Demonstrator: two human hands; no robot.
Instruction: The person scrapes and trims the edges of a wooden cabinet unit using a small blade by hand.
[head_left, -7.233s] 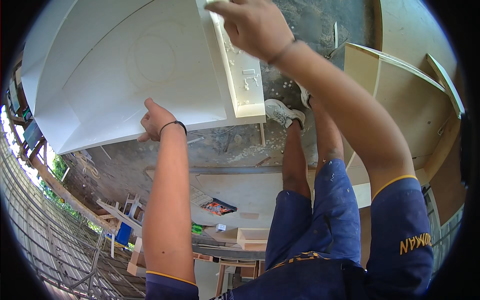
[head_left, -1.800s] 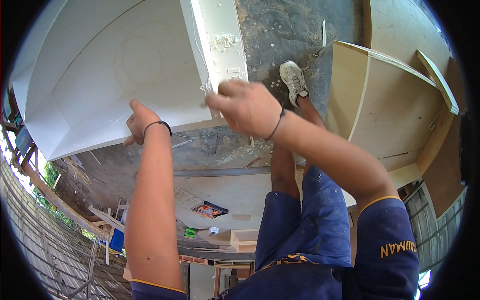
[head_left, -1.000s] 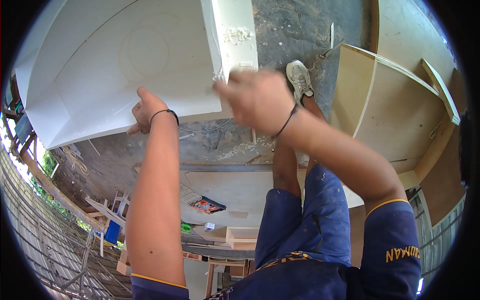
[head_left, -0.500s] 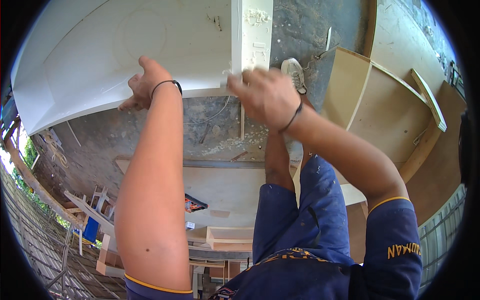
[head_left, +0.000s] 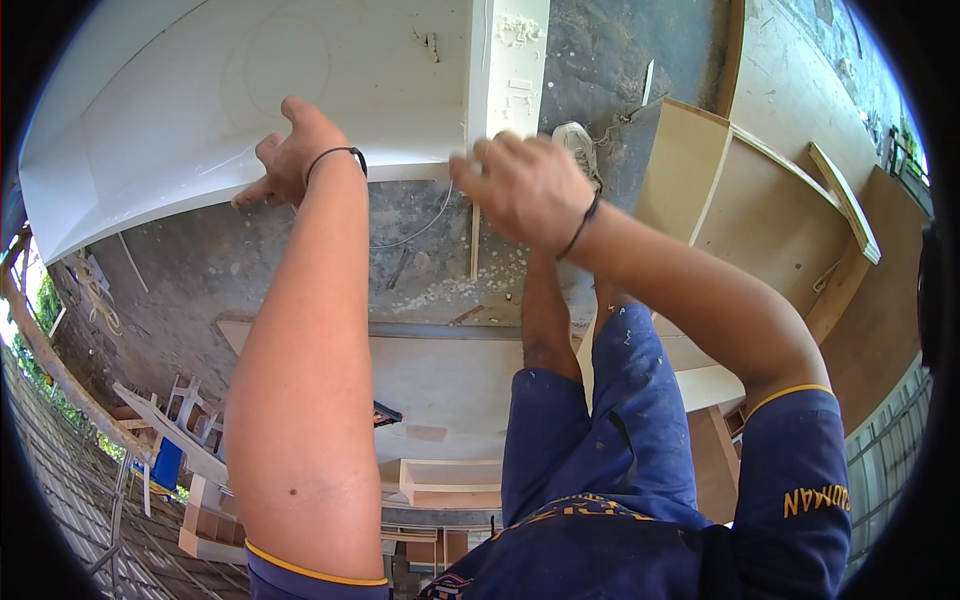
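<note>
A large white panel (head_left: 390, 90) lies before me, with its near edge running under both hands. My left hand (head_left: 300, 155) rests at that edge, thumb and fingers spread apart, holding nothing I can see. Close to the panel's right corner is my right hand (head_left: 525, 190), its fingers curled inward and slightly blurred. Whatever the right fingers may grip is hidden beneath them. Pale shavings (head_left: 518, 30) lie on the white strip (head_left: 515, 75) along the panel's right side.
Wooden panels and a box-like piece (head_left: 685, 165) stand at the right. My shoe (head_left: 577, 150) is on the stained concrete floor (head_left: 640, 60), right of the white strip. White flakes (head_left: 465, 285) litter the floor below the panel. Behind lie a pale board (head_left: 460, 370) and an open wooden box (head_left: 450, 483).
My right hand stays near the panel corner, shifted slightly left and down in the picture, its fingers less smeared. The left hand keeps its spread pose, and the whole view has tilted a little.
</note>
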